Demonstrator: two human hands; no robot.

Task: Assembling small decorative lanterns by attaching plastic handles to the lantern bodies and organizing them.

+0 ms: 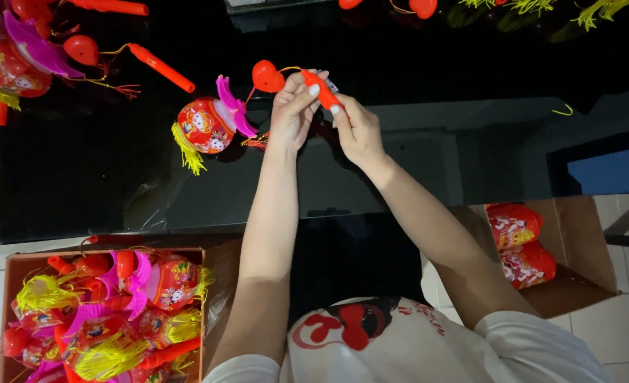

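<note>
Both my hands meet over the black glossy table point(102, 177), gripping a short red plastic stick handle point(313, 85). My left hand point(291, 113) pinches its near end, and my right hand point(355, 128) holds its other end. A yellow cord runs from the stick to a red heart-shaped piece point(267, 76). Just left of my hands lies a red toy lantern point(207, 126) with a pink fin and a yellow tassel, resting on the table.
A cardboard box point(17, 264) at the lower left holds several finished lanterns with yellow tassels. Another cardboard box point(584, 248) at the right holds red lantern bodies. More lanterns and red sticks point(160, 68) lie at the table's far left; tiled floor below.
</note>
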